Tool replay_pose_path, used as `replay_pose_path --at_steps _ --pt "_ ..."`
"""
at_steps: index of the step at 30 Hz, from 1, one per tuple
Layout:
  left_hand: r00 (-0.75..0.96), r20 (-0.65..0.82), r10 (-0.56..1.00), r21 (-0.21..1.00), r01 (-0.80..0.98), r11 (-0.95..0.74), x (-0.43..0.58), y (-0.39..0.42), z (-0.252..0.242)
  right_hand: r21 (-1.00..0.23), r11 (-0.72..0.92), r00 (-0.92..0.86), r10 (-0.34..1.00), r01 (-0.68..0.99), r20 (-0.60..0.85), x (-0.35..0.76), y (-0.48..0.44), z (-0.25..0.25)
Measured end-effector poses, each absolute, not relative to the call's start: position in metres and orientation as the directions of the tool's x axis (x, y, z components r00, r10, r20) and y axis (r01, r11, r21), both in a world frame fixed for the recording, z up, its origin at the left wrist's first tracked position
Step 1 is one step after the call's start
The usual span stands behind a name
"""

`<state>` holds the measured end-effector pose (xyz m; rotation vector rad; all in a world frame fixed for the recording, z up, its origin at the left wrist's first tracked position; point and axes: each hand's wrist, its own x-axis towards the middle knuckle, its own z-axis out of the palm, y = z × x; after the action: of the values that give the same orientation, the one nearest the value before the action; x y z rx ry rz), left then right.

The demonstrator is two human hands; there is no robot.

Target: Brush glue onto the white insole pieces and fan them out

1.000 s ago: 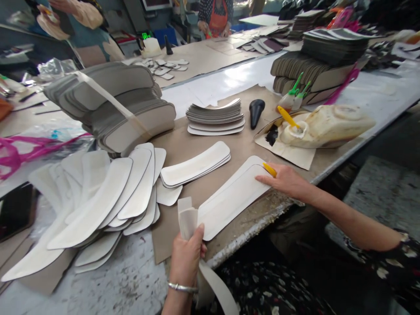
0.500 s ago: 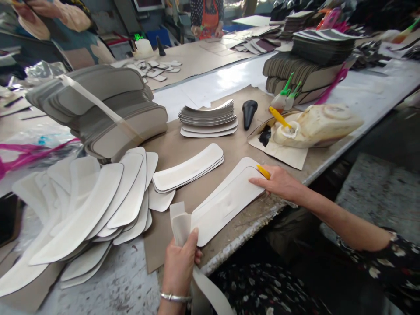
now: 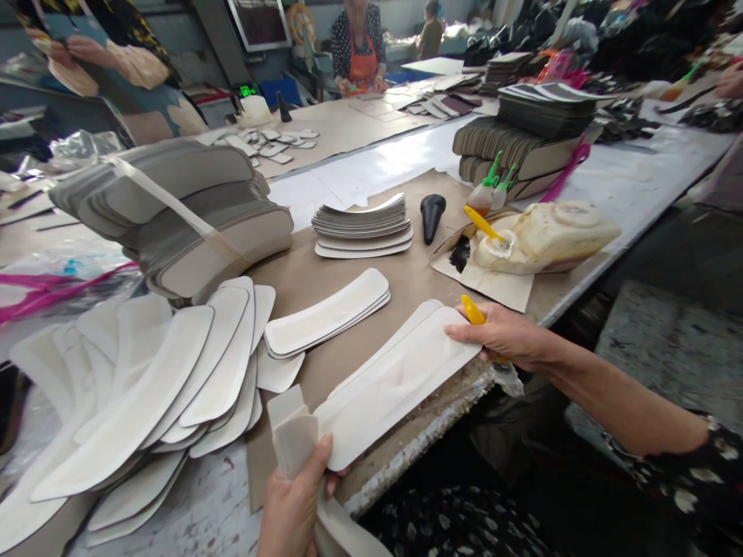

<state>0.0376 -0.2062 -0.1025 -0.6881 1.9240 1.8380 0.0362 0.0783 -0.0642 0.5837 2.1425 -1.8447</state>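
Note:
My right hand (image 3: 508,334) pinches the far end of a long white panel (image 3: 400,379). A yellow handle (image 3: 473,309), perhaps a brush's, also sits in that hand, its working end hidden. At the panel's near end my left hand (image 3: 299,491) is closed on folded pale strips (image 3: 295,437), which trail down towards my lap, and its thumb lies by the panel's corner. Another white panel (image 3: 383,344) shows beneath the held one, on the brown sheet (image 3: 342,367). A short stack of curved white panels (image 3: 328,309) lies just beyond.
Fanned-out white panels (image 3: 139,394) cover the left. Behind them stands a strapped stack of grey panels (image 3: 197,193). A black tapered tool (image 3: 432,216) and a stained plastic glue container (image 3: 557,236) with a yellow handle lie further off. Co-workers stand across the table.
The held panel has shifted towards me and off the one beneath, which shows along its far side. Both hands have moved nearer to me, and the view has tipped up.

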Motion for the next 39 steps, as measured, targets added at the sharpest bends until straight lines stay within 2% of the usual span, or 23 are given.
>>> replay_pose_path --at_steps 4,9,10,12,14,16,19,20,22,25,28,31,34,39 --pt "-0.787 -0.605 -0.117 0.796 -0.6 -0.082 0.04 -0.21 -0.091 -0.898 0.095 -0.902 0.094 0.429 -0.421 0.037 0.077 -0.046" --pt "-0.696 -0.716 -0.051 0.684 -0.685 -0.25 0.045 -0.209 -0.09 -0.919 0.021 -0.918 0.045 0.394 -0.393 0.042 0.076 -0.052" --pt "-0.701 -0.712 -0.038 0.687 -0.685 -0.241 0.046 -0.208 -0.093 -0.92 0.069 -0.922 0.064 0.386 -0.382 0.042 0.077 -0.057" --pt "-0.739 -0.672 -0.053 0.736 -0.657 -0.167 0.048 -0.207 -0.103 -0.883 0.316 -0.938 0.118 0.347 -0.327 0.042 0.078 -0.069" --pt "-0.765 -0.638 -0.092 0.77 -0.635 -0.056 0.048 -0.206 -0.113 -0.72 0.639 -0.962 0.151 0.27 -0.227 0.042 0.078 -0.077" --pt "-0.758 -0.642 -0.116 0.761 -0.648 0.018 0.047 -0.206 -0.119 -0.462 0.856 -0.973 0.2 0.231 -0.115 0.044 0.076 -0.081" --pt "-0.73 -0.674 -0.116 0.732 -0.681 0.028 0.045 -0.204 -0.121 -0.125 0.958 -0.961 0.268 0.259 0.062 0.054 0.06 -0.081" --pt "-0.723 -0.681 -0.121 0.726 -0.687 0.021 0.045 -0.203 -0.12 -0.052 0.969 -0.963 0.246 0.242 0.11 0.058 0.051 -0.081" --pt "-0.721 -0.678 -0.143 0.727 -0.687 0.014 0.045 -0.202 -0.119 0.012 0.994 -0.983 0.105 0.108 0.151 0.067 0.029 -0.086" --pt "-0.717 -0.676 -0.169 0.723 -0.69 0.039 0.045 -0.203 -0.119 -0.037 0.969 -0.962 -0.236 -0.243 0.139 0.077 -0.007 -0.103" --pt "-0.717 -0.68 -0.151 0.714 -0.695 0.084 0.045 -0.208 -0.124 -0.136 0.896 -0.906 -0.414 -0.422 0.085 0.078 -0.024 -0.121" --pt "-0.725 -0.676 -0.132 0.713 -0.689 0.132 0.045 -0.213 -0.13 -0.179 0.897 -0.914 -0.405 -0.405 0.038 0.073 -0.014 -0.131" --pt "-0.704 -0.692 -0.16 0.692 -0.71 0.134 0.044 -0.214 -0.134 -0.16 0.922 -0.934 -0.356 -0.352 0.004 0.069 0.008 -0.131" --pt "-0.678 -0.709 -0.193 0.67 -0.733 0.116 0.043 -0.212 -0.134 -0.154 0.919 -0.925 -0.375 -0.362 -0.064 0.063 0.035 -0.126"
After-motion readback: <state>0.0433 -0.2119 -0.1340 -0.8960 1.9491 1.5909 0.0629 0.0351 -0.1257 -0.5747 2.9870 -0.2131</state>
